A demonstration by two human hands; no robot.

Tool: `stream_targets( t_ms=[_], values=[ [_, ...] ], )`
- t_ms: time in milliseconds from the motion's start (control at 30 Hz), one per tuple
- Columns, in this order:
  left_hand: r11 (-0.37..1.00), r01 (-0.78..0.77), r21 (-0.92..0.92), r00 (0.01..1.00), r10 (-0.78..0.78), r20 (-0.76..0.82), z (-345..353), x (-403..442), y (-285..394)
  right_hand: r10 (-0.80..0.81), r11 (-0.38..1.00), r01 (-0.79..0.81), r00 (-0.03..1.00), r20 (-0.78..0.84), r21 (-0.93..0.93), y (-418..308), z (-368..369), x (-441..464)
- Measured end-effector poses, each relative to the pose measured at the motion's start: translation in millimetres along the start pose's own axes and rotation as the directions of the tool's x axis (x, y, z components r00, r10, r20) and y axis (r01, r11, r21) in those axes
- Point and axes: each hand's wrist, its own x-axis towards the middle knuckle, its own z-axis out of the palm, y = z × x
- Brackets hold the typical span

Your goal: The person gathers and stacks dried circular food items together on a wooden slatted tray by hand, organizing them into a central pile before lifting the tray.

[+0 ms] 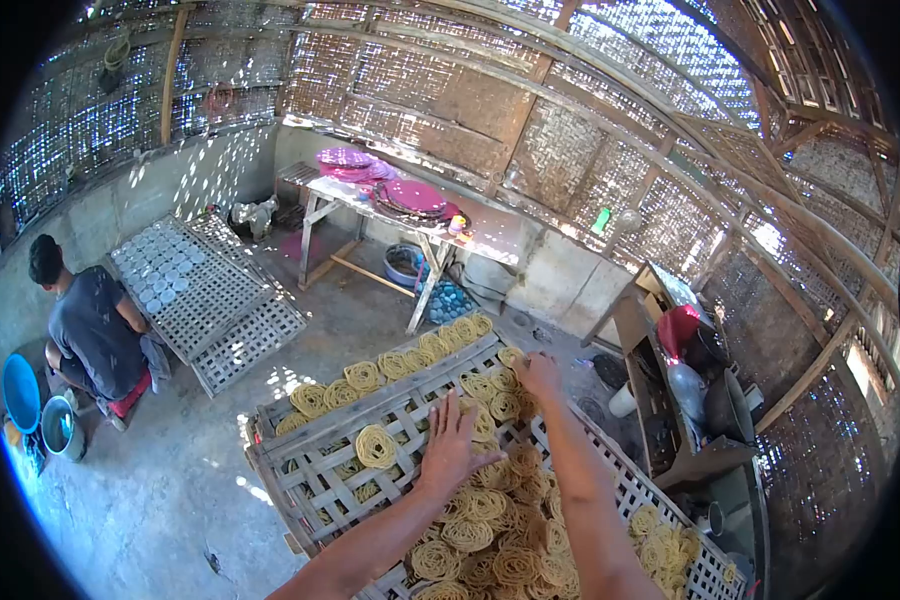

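My left hand lies with its fingers stretched out over a woven bamboo drying rack, beside coiled nests of yellow noodles. One noodle nest rests alone on the slats to its left. Further up the rack, my right hand has its fingers bent down on a noodle nest by the wooden edge bar; its fingertips are partly hidden. Between my forearms lies a heap of noodle nests. A row of nests runs along the far side of the bar.
A person sits low at the left, by a bamboo rack of pale round discs. Blue basin and bucket stand near them. A bench with pink rounds is against the wall. A cluttered wooden shelf stands right.
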Motion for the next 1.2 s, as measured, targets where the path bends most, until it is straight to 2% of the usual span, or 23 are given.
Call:
stream_targets(
  t_ms=[133, 233, 333, 467, 533, 567, 633, 700, 733, 833, 867, 967, 1100, 1200],
  values=[
    [0.999, -0.006, 0.033, 1.0, 0.006, -0.022, 1.9, 0.4, 0.0, 0.107, 0.993, -0.11, 0.989, -0.099, -0.033, -35.0, 21.6, -0.7],
    [1.0, 0.005, 0.022, 1.0, -0.005, -0.019, 2.2, -2.1, 1.5, -0.012, 0.999, 0.011, 1.0, -0.022, -0.041, -37.4, 1.9, -7.3],
    [0.999, 0.018, 0.04, 1.0, -0.019, 0.0, 0.7, 0.5, 0.6, -0.05, 0.992, 0.043, 0.997, 0.053, 0.119, -30.1, -7.3, -17.6],
    [0.998, 0.046, 0.031, 0.999, -0.046, 0.012, -0.1, 2.1, 1.4, -0.366, 0.907, 0.337, 0.928, 0.074, 0.252, -31.5, -42.4, -62.1],
    [0.998, 0.061, 0.022, 0.998, -0.062, 0.018, -1.0, 2.6, 2.2, -0.22, 0.822, 0.005, 0.925, 0.31, 0.569, -34.5, -63.8, -67.6],
    [0.998, 0.067, 0.019, 0.997, -0.067, 0.03, -2.9, 3.1, 2.4, -0.166, 0.718, -0.194, 0.885, 0.435, 0.669, -31.8, -72.2, -68.4],
    [0.998, 0.063, 0.02, 0.997, -0.064, 0.052, -2.5, 1.8, 5.7, -0.202, 0.896, 0.041, 0.924, 0.324, 0.441, -23.6, -71.1, -50.6],
    [0.997, 0.059, 0.045, 0.997, -0.061, 0.055, -4.8, 3.9, 5.0, -0.266, 0.944, 0.238, 0.959, 0.102, 0.228, -41.5, -67.8, -49.9],
    [0.998, 0.043, 0.043, 0.999, -0.044, 0.027, -3.2, 2.7, 4.0, -0.181, 0.983, 0.167, 0.956, 0.232, 0.082, -53.5, -67.0, -49.9],
    [0.999, 0.032, 0.044, 0.999, -0.033, 0.021, -2.9, 1.8, 3.5, -0.032, 0.998, 0.048, 0.959, 0.282, -0.051, -70.2, -6.6, -49.7],
    [0.998, 0.038, 0.05, 0.999, -0.039, 0.024, 0.2, 1.8, 1.8, 0.046, 0.997, -0.024, 0.953, 0.3, -0.074, -79.9, 2.7, -52.4],
    [0.998, 0.062, -0.019, 0.997, -0.061, 0.055, -7.1, 2.2, 5.7, 0.011, 0.999, -0.02, 0.96, 0.278, 0.029, -88.1, -15.7, -62.4],
    [0.998, 0.059, -0.018, 0.997, -0.058, 0.055, -7.7, 3.8, 4.6, 0.011, 0.998, 0.006, 0.955, 0.297, -0.056, -100.9, -41.1, -53.8],
    [0.997, 0.071, -0.016, 0.995, -0.069, 0.074, -4.9, 4.8, 2.3, -0.167, 0.983, 0.151, 0.972, 0.167, 0.106, -84.9, -15.3, -61.1]
  ],
)
